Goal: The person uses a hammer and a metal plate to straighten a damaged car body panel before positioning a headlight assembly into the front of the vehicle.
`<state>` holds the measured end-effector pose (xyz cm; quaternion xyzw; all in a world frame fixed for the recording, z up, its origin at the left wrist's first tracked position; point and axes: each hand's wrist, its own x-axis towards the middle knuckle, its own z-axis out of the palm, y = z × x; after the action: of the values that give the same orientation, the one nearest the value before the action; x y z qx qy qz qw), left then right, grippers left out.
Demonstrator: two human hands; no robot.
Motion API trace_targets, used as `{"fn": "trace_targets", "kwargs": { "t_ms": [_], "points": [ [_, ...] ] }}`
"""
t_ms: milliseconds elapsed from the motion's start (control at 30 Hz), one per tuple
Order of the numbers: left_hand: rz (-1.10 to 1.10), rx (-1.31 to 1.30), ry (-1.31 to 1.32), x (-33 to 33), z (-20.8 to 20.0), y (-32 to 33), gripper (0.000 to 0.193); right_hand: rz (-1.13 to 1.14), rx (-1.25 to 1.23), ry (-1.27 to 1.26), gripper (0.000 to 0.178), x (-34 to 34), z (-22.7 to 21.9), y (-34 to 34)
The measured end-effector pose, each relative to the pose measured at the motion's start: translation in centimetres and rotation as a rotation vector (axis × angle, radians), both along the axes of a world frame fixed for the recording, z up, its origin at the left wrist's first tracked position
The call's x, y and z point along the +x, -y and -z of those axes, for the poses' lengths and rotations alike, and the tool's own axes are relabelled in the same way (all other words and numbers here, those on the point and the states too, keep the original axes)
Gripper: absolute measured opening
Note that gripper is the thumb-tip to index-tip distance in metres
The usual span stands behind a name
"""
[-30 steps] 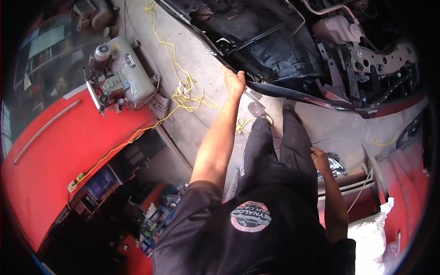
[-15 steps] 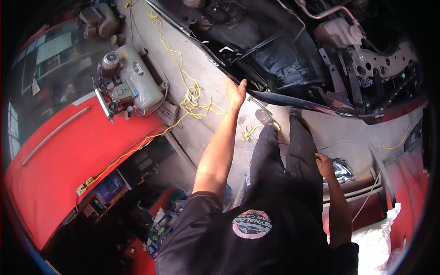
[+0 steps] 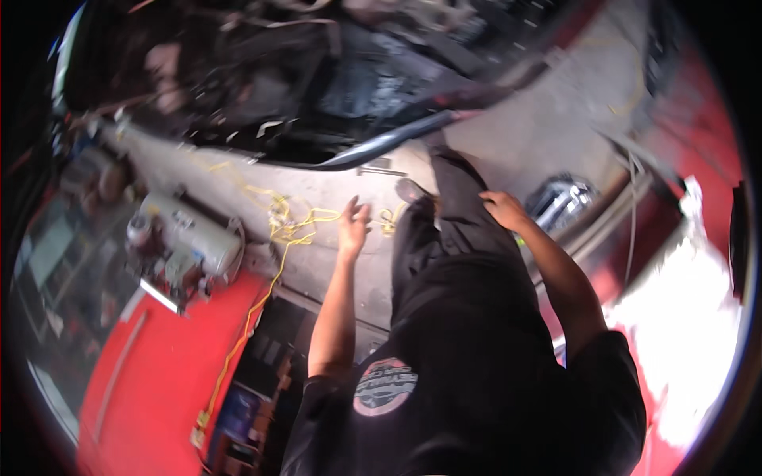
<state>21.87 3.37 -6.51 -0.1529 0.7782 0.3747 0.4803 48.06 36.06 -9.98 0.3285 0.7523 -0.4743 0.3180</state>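
Presently, the left hand (image 3: pixel 354 230) hangs near the dark car (image 3: pixel 381 99), fingers loosely spread; the right hand (image 3: pixel 502 209) hangs apart from the car, its fingers' state impossible to tell. A yellow cord (image 3: pixel 279 222) lies near the car.

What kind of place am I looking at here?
Probably a car repair garage or body shop: a dark car body with inner parts exposed, a tank-shaped air compressor and what looks like a loose headlamp.

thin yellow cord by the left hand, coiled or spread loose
Spread loose: the thin yellow cord lies in uneven loops across the grey floor.
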Motion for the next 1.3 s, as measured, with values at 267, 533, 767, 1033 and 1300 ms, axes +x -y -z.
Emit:
{"fn": "trace_targets", "kwargs": {
  "t_ms": [267, 533, 767, 1033, 1300],
  "points": [
    [0.507, 0.042, 0.303, 7.5, 0.6, 5.2, 0.050, 0.331, 0.014, 0.086, 0.040, 7.4, -1.1, 6.6],
    [0.761, -0.038, 0.106, 3.1, 4.2, 7.1, 0.050, 0.631, 0.198, 0.119, 0.040, 24.7, 0.3, 20.1],
    [0.811, -0.155, 0.296, 10.6, 3.6, 7.5, 0.051, 1.000, -0.032, 0.398, 0.060, 36.1, 0.8, 20.2],
    [1.009, -0.242, 0.091, 20.3, 4.4, 0.2, 0.055, 1.118, -0.200, 0.452, 0.066, 47.3, 6.3, 13.5],
    [1.382, 0.259, -0.658, 30.0, 11.1, -22.5, 0.037, 1.692, -0.446, 0.296, 0.078, 57.8, 17.1, 5.7]
  ]
}}
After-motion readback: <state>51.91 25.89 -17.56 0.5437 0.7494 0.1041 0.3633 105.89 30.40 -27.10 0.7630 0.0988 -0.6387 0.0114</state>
